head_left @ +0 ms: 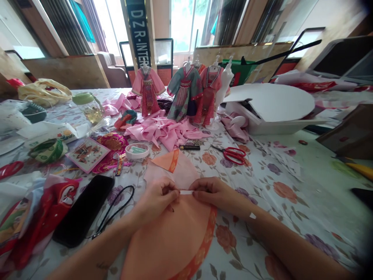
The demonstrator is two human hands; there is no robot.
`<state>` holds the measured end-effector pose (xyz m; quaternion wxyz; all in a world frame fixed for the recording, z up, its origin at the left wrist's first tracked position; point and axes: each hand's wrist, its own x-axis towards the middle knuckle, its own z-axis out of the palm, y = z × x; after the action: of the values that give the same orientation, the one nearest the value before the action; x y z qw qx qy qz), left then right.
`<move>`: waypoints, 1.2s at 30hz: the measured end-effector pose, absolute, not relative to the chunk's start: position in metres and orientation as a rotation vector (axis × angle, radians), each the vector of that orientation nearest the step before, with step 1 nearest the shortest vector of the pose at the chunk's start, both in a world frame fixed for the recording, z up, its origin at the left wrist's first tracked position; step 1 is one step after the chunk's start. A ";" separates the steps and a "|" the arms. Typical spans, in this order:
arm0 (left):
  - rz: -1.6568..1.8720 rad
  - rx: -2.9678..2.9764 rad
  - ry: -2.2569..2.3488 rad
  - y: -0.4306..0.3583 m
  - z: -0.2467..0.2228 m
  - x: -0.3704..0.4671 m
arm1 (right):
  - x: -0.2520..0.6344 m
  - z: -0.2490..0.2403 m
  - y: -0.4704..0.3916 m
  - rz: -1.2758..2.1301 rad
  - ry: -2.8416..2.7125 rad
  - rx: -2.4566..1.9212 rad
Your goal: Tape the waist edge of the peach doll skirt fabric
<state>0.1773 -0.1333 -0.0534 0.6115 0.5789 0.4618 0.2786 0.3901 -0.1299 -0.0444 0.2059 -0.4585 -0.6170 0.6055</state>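
Note:
An orange piece of fabric [166, 237] with a darker patterned border lies in front of me, its far part folded to a paler side. Along its middle edge runs a short white strip [186, 192]. My left hand [164, 194] pinches the fabric at the strip's left end. At the right end my right hand [211, 190] pinches it the same way, thumb and fingers pressed together. Beyond my right hand lie red-handled scissors [234, 155]. A roll of white tape [137, 151] is past my left hand, near a small black tube [190, 147].
Miniature robes on stands [186, 91] rise behind crumpled pink fabric [163, 130]. At left are a black phone [84, 210] with a cord, a picture card [88, 154], a green tape roll [48, 151] and a lidded jug [90, 109]. A white round board [271, 102] stands at right.

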 end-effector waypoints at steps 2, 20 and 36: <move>0.647 1.335 1.067 -0.133 -0.053 0.178 | 0.390 -0.046 -0.129 1.693 -1.725 -1.276; 0.663 1.347 1.044 -0.134 -0.056 0.177 | 0.382 -0.051 -0.132 1.515 -1.728 -1.377; 0.621 1.194 1.097 -0.129 -0.044 0.170 | 0.381 -0.050 -0.134 1.575 -1.549 -1.419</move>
<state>0.1698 -0.1290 -0.0445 0.6463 0.5246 0.4822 0.2731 0.3807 -0.1343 -0.0495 0.2550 -0.5227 -0.5703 0.5801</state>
